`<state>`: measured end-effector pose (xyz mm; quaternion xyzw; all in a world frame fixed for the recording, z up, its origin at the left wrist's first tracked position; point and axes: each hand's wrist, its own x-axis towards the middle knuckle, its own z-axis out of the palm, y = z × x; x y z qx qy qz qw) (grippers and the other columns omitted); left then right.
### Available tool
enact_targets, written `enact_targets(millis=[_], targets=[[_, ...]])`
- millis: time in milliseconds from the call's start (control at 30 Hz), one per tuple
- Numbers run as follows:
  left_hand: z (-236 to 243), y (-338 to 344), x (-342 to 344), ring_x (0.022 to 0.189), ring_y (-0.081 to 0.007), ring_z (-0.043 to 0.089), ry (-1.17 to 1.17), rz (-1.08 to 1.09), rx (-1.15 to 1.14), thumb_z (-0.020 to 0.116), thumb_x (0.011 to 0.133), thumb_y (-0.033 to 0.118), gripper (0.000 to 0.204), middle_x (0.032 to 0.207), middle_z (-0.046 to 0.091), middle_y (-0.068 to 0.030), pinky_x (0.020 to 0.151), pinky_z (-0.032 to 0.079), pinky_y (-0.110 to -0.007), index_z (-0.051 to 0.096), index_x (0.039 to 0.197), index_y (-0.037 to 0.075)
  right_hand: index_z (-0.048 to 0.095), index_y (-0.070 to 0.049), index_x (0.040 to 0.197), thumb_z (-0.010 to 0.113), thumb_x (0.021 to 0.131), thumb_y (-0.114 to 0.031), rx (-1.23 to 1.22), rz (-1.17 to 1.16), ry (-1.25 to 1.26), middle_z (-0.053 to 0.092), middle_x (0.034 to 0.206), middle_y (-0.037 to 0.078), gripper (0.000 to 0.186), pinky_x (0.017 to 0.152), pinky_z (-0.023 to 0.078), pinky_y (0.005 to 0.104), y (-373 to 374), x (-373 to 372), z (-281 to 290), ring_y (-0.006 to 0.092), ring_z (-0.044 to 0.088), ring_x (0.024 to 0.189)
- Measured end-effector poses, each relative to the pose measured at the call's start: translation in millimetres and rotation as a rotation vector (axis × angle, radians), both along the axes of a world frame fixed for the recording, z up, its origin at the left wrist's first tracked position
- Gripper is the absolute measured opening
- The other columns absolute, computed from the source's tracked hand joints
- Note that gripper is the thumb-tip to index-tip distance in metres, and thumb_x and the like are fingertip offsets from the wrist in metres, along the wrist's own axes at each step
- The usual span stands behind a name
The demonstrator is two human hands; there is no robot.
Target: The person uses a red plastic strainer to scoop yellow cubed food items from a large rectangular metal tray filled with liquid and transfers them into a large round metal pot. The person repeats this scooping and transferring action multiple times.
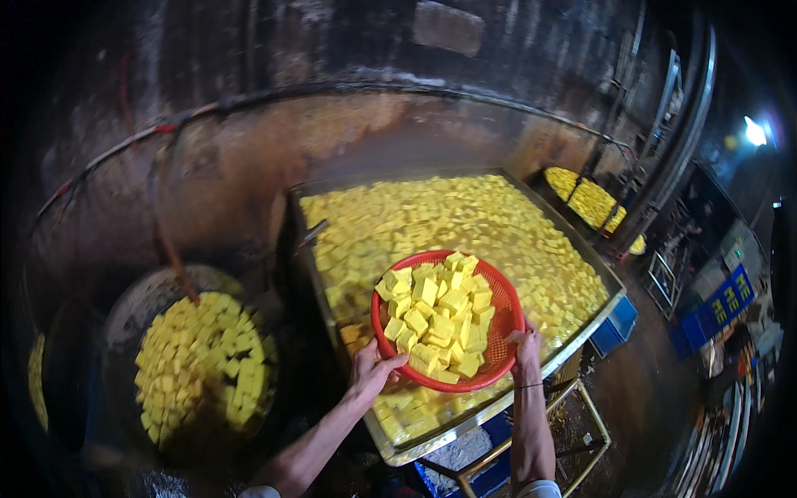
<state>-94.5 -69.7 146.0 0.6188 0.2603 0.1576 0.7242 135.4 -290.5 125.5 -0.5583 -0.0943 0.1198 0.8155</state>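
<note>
1. Basket (501, 353), red, round and perforated, held up over the near part of the tank (454, 430).
2. Heaped inside it, yellow blocks (440, 315), with bare red mesh showing toward the right.
3. Left hand (372, 371) grasping the basket at its lower left, thumb against the side.
4. Right hand (525, 344) clasped on the basket's right edge, dark band (529, 385) around the wrist.
5. Below, the broad metal-edged tank, crowded with yellow pieces in cloudy liquid.
6. Off to the left, round vat (133, 311) full of more such blocks, brown pole (178, 266) slanting down to them.
7. Just beside the tank's right edge, blue crate (616, 325); under the near edge, blue bin with pale contents (465, 448).
</note>
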Motion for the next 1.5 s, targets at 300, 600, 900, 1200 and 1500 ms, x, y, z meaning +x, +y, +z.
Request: enact_targets(millis=[300, 600, 900, 1200, 1500], targets=[[73.1, 64.3, -216.2, 0.066, -0.0093, 0.061, -0.227, 0.347, -0.118, 0.061, 0.094, 0.027, 0.034, 0.090, 0.064, -0.0041, 0.055, 0.054, -0.024, 0.056, 0.116, 0.003, 0.054, 0.011, 0.122, 0.044, 0.058, 0.009, 0.039, 0.324, -0.061, 0.066, 0.102, 0.016, 0.065, 0.075, 0.055, 0.0327, 150.8, -167.4, 122.8, 0.0248, 0.065, 0.084], [51.0, 128.5, -367.1, 0.079, -0.0231, 0.069, -0.267, 0.665, -0.475, 0.037, 0.104, 0.034, 0.038, 0.108, 0.062, -0.0121, 0.059, 0.062, -0.037, 0.050, 0.121, 0.003, 0.056, 0.010, 0.123, 0.046, 0.057, 0.010, -0.175, 0.507, -0.111, 0.067, 0.100, 0.013, 0.066, 0.070, 0.051, 0.0280, 301.4, -290.7, 123.9, 0.0206, 0.063, 0.080], [-13.3, 139.8, -374.9, 0.083, -0.0258, 0.067, -0.268, 0.720, -0.820, 0.032, 0.105, 0.036, 0.041, 0.109, 0.060, -0.0151, 0.064, 0.062, -0.041, 0.046, 0.123, 0.002, 0.055, 0.011, 0.124, 0.048, 0.059, 0.012, -0.397, 0.608, -0.206, 0.066, 0.103, 0.017, 0.065, 0.071, 0.052, 0.0281, 366.8, -327.2, 131.7, 0.0230, 0.064, 0.086], [-64.4, 126.6, -302.3, 0.057, -0.0181, 0.061, -0.512, 0.701, -1.439, 0.036, 0.102, 0.028, 0.028, 0.080, 0.063, -0.0077, 0.046, 0.055, -0.025, 0.056, 0.102, 0.008, 0.068, 0.003, 0.111, 0.057, 0.067, -0.002, -0.669, 0.745, -0.850, 0.071, 0.097, 0.014, 0.046, 0.076, 0.053, 0.0304, 450.6, -350.2, 162.7, 0.0232, 0.068, 0.080], [-85.6, 114.7, -263.4, 0.053, -0.0142, 0.058, -1.116, 0.174, -1.751, 0.045, 0.093, 0.020, 0.018, 0.069, 0.059, -0.0055, 0.041, 0.048, -0.021, 0.058, 0.091, 0.008, 0.071, -0.003, 0.094, 0.065, 0.074, -0.023, -1.350, 0.541, -1.466, 0.068, 0.096, 0.024, 0.029, 0.084, 0.054, 0.0400, 540.8, -534.0, 154.0, 0.0381, 0.067, 0.092]])
